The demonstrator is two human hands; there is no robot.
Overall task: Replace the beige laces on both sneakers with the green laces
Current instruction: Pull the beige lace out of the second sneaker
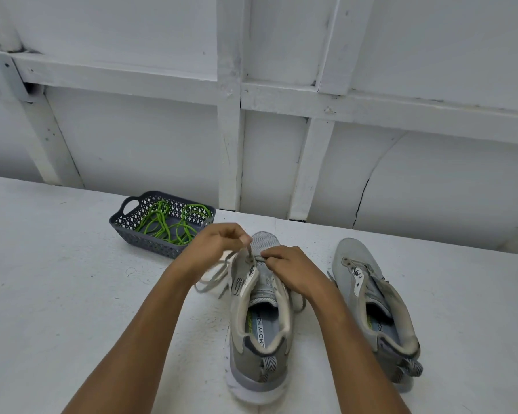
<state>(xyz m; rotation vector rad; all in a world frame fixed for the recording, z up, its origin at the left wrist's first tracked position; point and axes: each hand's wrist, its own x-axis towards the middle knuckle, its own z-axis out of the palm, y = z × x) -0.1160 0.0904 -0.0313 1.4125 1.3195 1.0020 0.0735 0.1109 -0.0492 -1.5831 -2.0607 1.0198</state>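
Near sneaker (260, 348), six o'clock; second sneaker (371, 294) at three; basket (150, 243), green laces (162, 225), eleven; I see left hand (219, 243) and right hand (287, 267) pinching beige lace (216, 273).

Head-worn wide view looks forward and down, close above the sneakers (260, 312), across the worktop (60, 288) toward the wall (138, 135).

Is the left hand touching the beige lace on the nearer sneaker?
Touching. Head view: the left hand pinches the beige lace just above the sneaker eyelets.
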